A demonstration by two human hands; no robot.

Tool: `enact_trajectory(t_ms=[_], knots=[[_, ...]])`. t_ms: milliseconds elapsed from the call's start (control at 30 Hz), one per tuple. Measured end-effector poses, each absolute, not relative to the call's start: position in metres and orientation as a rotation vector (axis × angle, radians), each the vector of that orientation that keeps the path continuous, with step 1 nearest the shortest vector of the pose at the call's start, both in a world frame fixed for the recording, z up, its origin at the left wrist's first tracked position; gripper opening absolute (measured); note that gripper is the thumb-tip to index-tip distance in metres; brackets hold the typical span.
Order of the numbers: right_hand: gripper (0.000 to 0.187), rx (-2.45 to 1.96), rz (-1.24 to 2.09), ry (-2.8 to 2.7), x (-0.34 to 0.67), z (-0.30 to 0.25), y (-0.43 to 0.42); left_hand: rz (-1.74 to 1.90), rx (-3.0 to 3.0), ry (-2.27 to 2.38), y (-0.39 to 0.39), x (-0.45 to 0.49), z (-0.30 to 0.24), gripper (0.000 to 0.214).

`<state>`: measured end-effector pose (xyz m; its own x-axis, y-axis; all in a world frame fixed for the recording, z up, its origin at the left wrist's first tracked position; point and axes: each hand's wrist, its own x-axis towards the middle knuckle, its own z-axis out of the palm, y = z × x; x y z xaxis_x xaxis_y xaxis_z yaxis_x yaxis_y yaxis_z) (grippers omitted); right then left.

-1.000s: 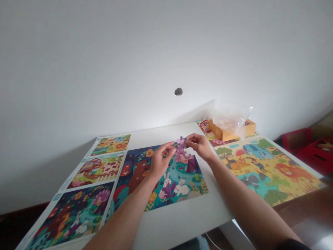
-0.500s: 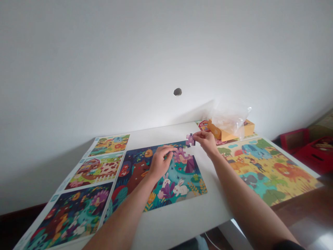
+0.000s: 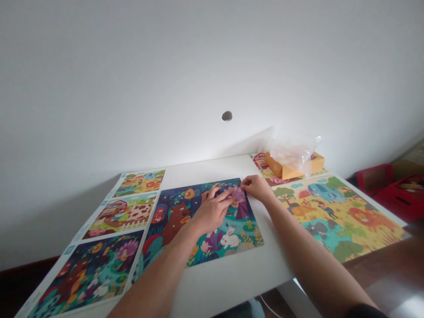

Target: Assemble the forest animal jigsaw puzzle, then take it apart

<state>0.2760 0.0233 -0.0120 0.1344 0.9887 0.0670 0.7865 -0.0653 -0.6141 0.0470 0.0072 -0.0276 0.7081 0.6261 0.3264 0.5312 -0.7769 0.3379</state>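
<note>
The jigsaw puzzle (image 3: 174,220) of a night forest, with a bear and white rabbits, lies flat on the white table. On its upper right part my left hand (image 3: 212,211) rests palm down, fingers stretched and slightly apart. My right hand (image 3: 259,188) pinches the outer edge of a purple puzzle piece (image 3: 238,191) at the puzzle's right border. That piece sits in the spot where a white gap showed before. Fingers of both hands hide part of the piece and its seams.
A printed picture sheet (image 3: 125,213) with three scenes lies at the left. A finished safari puzzle (image 3: 334,216) is at the right. Behind it, a yellow box (image 3: 288,168) and a clear plastic bag (image 3: 291,148) rest on a farm picture. The wall (image 3: 165,88) stands behind.
My right hand has brought the purple piece down and left into the puzzle's gap. My left hand has slid right and spread its fingers over the area beside it.
</note>
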Motion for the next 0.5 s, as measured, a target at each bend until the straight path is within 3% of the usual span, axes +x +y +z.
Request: enact_trajectory(t_ms=[500], knots=[[0.016, -1.957, 0.363, -1.817, 0.2707, -0.0154, 0.0223, 0.633, 2.684, 0.926, 0.0035, 0.0484, -0.0224, 0.040]])
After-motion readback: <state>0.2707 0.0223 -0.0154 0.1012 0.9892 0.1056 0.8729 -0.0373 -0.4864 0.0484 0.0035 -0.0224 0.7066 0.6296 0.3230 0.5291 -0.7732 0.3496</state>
